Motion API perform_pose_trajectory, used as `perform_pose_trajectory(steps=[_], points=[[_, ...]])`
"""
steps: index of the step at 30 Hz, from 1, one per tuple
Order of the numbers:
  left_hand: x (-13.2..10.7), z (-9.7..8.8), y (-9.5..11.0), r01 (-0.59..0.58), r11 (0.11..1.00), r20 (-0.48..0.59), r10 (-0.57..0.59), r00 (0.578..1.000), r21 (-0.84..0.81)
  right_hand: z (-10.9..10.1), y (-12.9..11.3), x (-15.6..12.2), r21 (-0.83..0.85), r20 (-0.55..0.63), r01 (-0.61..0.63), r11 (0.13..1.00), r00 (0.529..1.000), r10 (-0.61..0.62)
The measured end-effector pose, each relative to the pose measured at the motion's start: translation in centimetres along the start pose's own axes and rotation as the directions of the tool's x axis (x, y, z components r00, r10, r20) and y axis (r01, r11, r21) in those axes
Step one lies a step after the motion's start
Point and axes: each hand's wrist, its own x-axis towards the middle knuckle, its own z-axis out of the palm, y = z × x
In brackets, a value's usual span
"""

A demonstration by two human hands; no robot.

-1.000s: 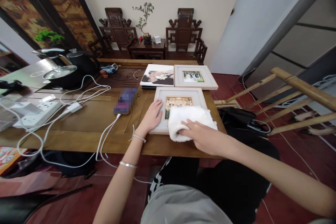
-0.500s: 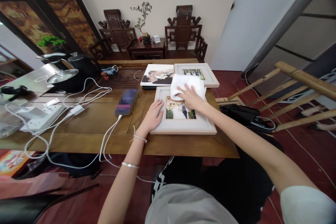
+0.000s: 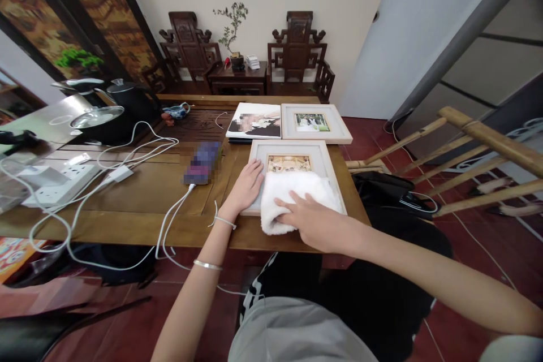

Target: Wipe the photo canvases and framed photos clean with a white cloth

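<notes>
A picture frame (image 3: 335,161) with a pale wooden border lies flat near the table's front edge. My left hand (image 3: 247,185) rests on its left side, fingers stretched out and holding nothing. A folded white towel (image 3: 278,189) is under my right hand (image 3: 316,220), which grips it and presses it down on the lower part of the frame. The towel hangs over the frame's front edge and hides most of the photo. Behind it lie a second framed photo (image 3: 311,122) and a white-edged photo panel (image 3: 257,120), side by side.
A phone (image 3: 202,164) on a white cable lies left of the frame. Farther left are a power strip (image 3: 63,184), loose cables, a lidded pot (image 3: 99,124) and a black kettle (image 3: 131,99). A bamboo rack (image 3: 487,130) stands to the right, beside a black bag (image 3: 384,189).
My right hand has drawn the towel from the frame's top edge toward me, down over its lower edge. The top of the photo is now uncovered. My left hand stays on the frame's left side.
</notes>
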Motion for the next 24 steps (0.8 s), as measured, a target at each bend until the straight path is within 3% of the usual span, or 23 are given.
perform_pose_trajectory(steps=[6, 10, 16, 20, 24], points=[[-0.4, -0.9, 1.5, 0.103, 0.978, -0.06, -0.116, 0.991, -0.18, 1.6, 0.4, 5.2, -0.1, -0.101, -0.071, 0.992, 0.993, 0.061], [-0.5, -1.0, 1.6, 0.068, 0.978, -0.092, -0.087, 0.992, -0.199, 1.6, 2.7, 9.1, -0.164, -0.172, -0.175, 0.971, 0.974, 0.146], [-0.4, -0.6, 0.8, 0.053, 0.991, -0.044, -0.059, 0.997, -0.126, -0.2, 7.1, 13.8, -0.22, -0.347, -0.272, 0.937, 0.92, 0.185], [-0.4, -0.6, 0.4, 0.001, 0.997, 0.007, -0.001, 1.0, -0.08, -0.6, 9.3, 14.7, -0.242, -0.392, -0.3, 0.923, 0.9, 0.19], [-0.4, -0.4, 0.2, 0.001, 0.999, 0.029, 0.0, 1.0, -0.033, -0.2, 11.4, 12.6, -0.264, -0.356, -0.36, 0.895, 0.899, 0.256]])
